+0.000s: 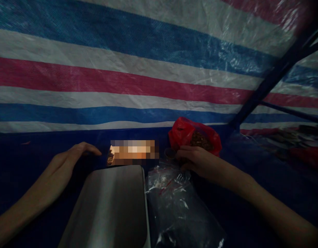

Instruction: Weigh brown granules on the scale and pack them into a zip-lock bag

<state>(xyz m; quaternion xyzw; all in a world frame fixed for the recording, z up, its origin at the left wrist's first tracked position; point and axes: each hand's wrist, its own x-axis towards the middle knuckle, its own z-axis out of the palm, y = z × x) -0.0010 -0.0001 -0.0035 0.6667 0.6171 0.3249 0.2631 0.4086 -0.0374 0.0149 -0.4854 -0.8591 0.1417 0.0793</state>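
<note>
Curling its fingers, the right hand (191, 156) is low in front of the red bag (182, 129), overlapping its near edge in view; its grip looks narrow, but its underside is hidden, so I cannot tell whether it holds anything. Just beside its fingertips, to the left, is a small clear ring (170, 154), too dim to tell more. The red bag gapes open, showing brown bits (201, 140) inside. The left hand (76, 151) is well apart from the right, its grip loose with fingers bent, nothing seen in it, and its fingertips near the left end of a lit screen (133, 151), most of which is blurred out. Between the forearms, just nearer than the screen, lies a silver slab (109, 206) with rounded corners. Clear bags (182, 206) lie along its right side, reaching up to just below the right hand. All this sits on a dark blue surface (19, 172). Behind rises a striped tarp (122, 82), with a slanting pole (262, 89) at right and a dim heap (298, 139) beyond it.
</note>
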